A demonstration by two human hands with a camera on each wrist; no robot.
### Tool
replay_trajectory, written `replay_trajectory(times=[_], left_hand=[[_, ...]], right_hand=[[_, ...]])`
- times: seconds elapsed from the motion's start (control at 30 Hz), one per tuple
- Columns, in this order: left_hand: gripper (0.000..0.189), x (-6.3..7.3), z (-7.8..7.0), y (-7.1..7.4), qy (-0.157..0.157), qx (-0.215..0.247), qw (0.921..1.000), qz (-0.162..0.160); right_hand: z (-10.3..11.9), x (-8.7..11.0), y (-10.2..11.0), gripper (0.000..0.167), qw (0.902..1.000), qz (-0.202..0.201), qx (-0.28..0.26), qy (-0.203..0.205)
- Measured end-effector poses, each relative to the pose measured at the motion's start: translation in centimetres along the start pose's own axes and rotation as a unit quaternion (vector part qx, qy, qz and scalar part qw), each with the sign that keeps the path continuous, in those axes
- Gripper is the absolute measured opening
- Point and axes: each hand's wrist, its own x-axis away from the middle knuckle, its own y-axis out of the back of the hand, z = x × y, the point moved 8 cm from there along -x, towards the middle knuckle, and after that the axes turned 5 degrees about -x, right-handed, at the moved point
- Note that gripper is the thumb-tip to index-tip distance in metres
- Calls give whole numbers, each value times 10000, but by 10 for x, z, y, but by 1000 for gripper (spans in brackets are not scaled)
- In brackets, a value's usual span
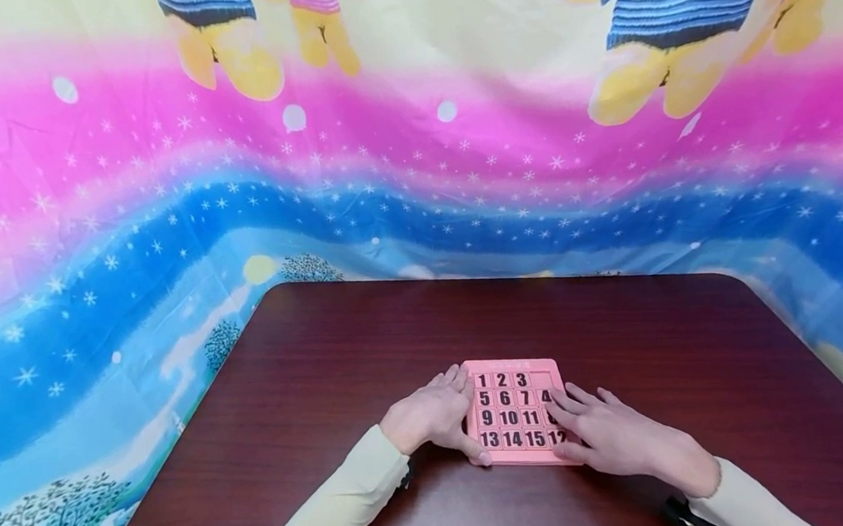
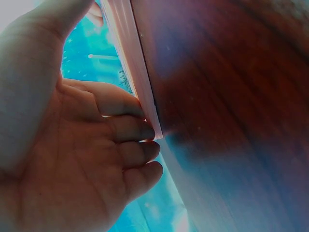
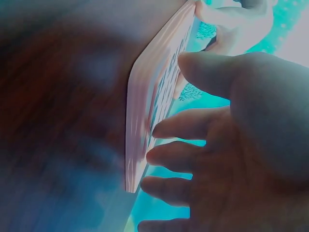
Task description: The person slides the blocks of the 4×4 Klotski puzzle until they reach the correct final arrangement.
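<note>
A pink number slide puzzle (image 1: 524, 453) lies flat on the table. Its tiles carry black numbers; the top row reads 1, 2, 3, with a blank slot at the top right corner. Down the right column come 4, a tile mostly covered by fingers, and 12. My left hand (image 1: 438, 416) holds the puzzle's left side, thumb at the near corner and fingers along the edge; the left wrist view shows its fingertips against the pink frame (image 2: 137, 72). My right hand (image 1: 617, 434) reaches over the right column with extended fingers, fingertips on the tiles and thumb near the lower right.
The dark reddish-brown wooden table (image 1: 367, 326) has rounded far corners. Behind it and at its sides hangs a colourful cloth (image 1: 383, 166) with snowflakes, trees and bears in striped tops. Dark straps show at both light sleeves (image 1: 337, 504).
</note>
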Motion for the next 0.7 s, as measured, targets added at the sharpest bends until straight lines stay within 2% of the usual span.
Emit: replay_trajectory(times=[0.43,0.7], left_hand=[[124,0,0,-1,22,28,10000,66],[125,-1,1,-1,10,-19,10000,18]], right_hand=[[-1,2,-1,64,9999,-131,97,14],[-2,-6,2,61,9983,-330,467,-95]])
